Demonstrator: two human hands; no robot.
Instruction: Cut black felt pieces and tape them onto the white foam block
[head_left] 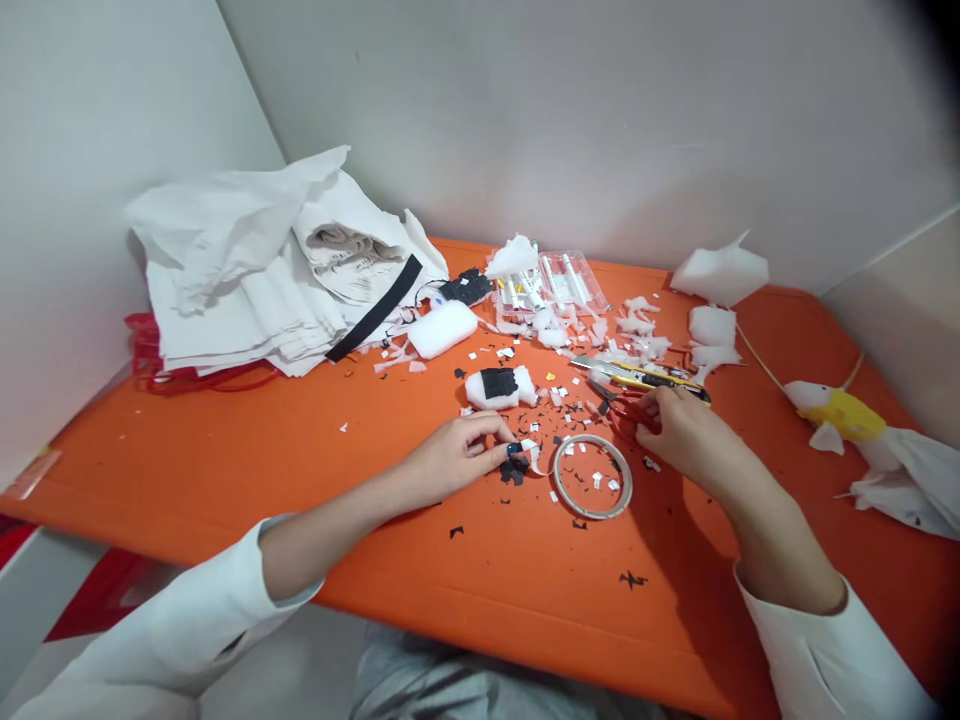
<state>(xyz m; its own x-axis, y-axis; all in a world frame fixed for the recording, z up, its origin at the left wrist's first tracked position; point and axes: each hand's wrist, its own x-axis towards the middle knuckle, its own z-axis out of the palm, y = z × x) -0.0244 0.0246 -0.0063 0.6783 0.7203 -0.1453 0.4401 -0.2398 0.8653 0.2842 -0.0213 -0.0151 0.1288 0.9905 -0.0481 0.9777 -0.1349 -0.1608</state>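
My left hand (469, 450) rests on the table with its thumb and fingers pinched at the end of a pale strip of tape (535, 460), and something dark shows at the thumb tip. The strip runs toward a tape roll (558, 482) lying flat between my hands. Small black scraps (514, 472) lie beneath the fingertips. My right hand (682, 432) is closed round the red handles of scissors (626, 408), whose blades point up and left. Just beyond my left hand lies a white foam piece (525, 388) with a black patch (498, 382) on it.
A yellow utility knife (637, 374) lies beyond the scissors. Farther back are a plastic case of markers (574, 280), foam scraps (637, 325) and a white foam block (442, 329). White sheets (225, 270) pile at left, with a black strip (375, 310). A yellow-and-white figure (847, 412) lies right.
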